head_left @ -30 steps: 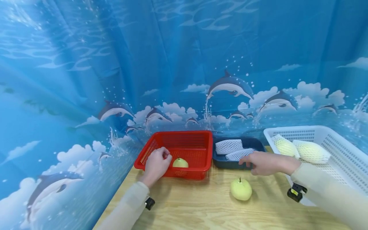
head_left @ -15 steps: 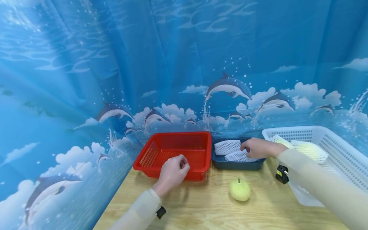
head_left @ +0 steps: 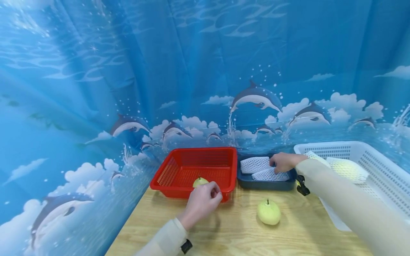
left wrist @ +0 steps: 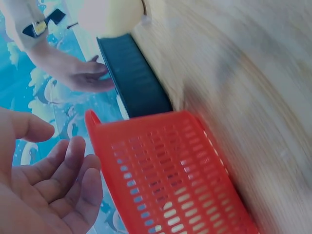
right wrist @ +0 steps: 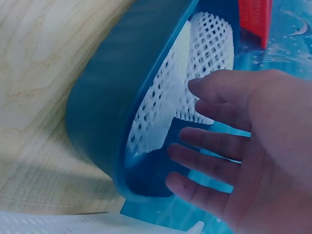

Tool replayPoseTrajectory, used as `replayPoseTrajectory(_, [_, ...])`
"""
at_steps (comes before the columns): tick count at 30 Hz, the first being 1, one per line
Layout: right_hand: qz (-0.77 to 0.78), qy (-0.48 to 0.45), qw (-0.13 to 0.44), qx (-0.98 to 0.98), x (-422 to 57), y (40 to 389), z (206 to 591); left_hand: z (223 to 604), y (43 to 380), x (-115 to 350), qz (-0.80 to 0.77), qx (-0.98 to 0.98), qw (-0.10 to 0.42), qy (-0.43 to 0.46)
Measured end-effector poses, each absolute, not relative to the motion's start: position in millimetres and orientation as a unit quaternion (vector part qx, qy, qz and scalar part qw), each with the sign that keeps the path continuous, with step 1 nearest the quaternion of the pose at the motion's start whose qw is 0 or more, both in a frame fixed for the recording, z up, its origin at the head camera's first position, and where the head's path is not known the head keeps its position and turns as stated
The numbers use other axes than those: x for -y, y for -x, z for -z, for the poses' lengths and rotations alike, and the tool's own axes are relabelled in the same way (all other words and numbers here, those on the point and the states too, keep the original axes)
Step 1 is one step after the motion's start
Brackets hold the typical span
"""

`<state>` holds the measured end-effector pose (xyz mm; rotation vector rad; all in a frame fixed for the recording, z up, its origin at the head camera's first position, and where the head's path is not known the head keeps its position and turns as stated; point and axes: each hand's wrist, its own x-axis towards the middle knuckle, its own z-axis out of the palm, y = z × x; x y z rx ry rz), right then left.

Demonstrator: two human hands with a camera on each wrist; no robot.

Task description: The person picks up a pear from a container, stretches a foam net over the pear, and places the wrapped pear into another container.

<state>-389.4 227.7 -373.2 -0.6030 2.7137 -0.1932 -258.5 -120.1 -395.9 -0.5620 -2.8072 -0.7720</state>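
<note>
My right hand reaches over the right part of the dark blue tray, its fingers spread and holding nothing. Two white foam net sleeves, a front one and a back one, lie in that tray near the fingertips. Loosely curled and bare of any object, my left hand hovers by the front rim of the red basket. Inside the basket sits a yellow-green pear, partly hidden behind the hand. Another pear stands on the table, stem up, in front of the tray.
To the right stands a white perforated basket with pears in foam nets, partly covered by the right sleeve. The wooden table runs along a blue dolphin-print curtain behind the containers.
My left hand has moved right and nearer, from over the red basket to its front rim. My right hand has moved back, from the tray's front edge to above its inside.
</note>
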Motion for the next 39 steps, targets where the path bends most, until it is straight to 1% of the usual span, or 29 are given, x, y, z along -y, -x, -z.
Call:
replayPoseTrajectory(7, [0.040, 0.159, 0.203, -0.965, -223.8, 395.7, 385.3, 396.4, 253.1, 112.4, 0.260, 0.942, 0.081, 0.197])
replayPoseTrajectory(15, [0.041, 0.179, 0.206, -0.961, -224.4, 394.0, 391.2, 396.6, 249.2, 110.0, 0.255, 0.942, 0.080, 0.201])
replayPoseTrajectory(23, [0.058, 0.190, 0.144, -0.969, -226.5, 394.5, 387.4, 396.3, 248.9, 109.2, 0.254, 0.944, 0.077, 0.198])
replayPoseTrajectory(29, [0.064, 0.218, 0.068, -0.972, -231.8, 386.7, 375.2, 397.6, 249.6, 107.9, 0.256, 0.941, 0.078, 0.204])
replayPoseTrajectory(39, [0.133, 0.264, -0.038, -0.955, -228.0, 353.0, 352.2, 401.2, 251.5, 100.3, 0.268, 0.939, 0.067, 0.205])
